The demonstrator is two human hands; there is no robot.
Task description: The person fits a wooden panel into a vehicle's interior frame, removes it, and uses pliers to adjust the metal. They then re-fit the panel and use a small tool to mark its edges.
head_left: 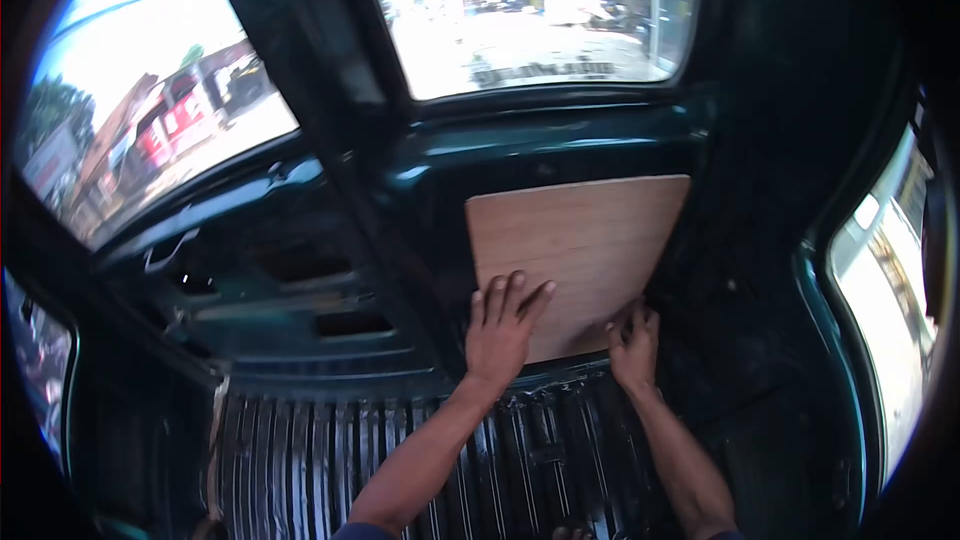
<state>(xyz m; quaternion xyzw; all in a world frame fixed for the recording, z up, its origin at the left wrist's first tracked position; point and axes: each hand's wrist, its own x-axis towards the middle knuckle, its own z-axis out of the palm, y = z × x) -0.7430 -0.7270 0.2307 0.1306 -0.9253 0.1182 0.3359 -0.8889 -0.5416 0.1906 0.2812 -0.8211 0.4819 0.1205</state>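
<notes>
A thin light-brown plywood panel stands upright against the dark green inner wall of a vehicle body, below a window opening. My left hand lies open on the lower left of the panel, palm to the wood and fingers spread. At the panel's lower right edge is my right hand, its fingers bent around that edge. Part of the right fingers is in shadow. The panel's bottom edge meets the wall near the ribbed floor.
A ribbed metal floor lies beneath my arms. On the left is a metal panel with cut-out holes; a dark pillar separates it from the plywood. Bright window openings show a street outside. Toes appear at the bottom edge.
</notes>
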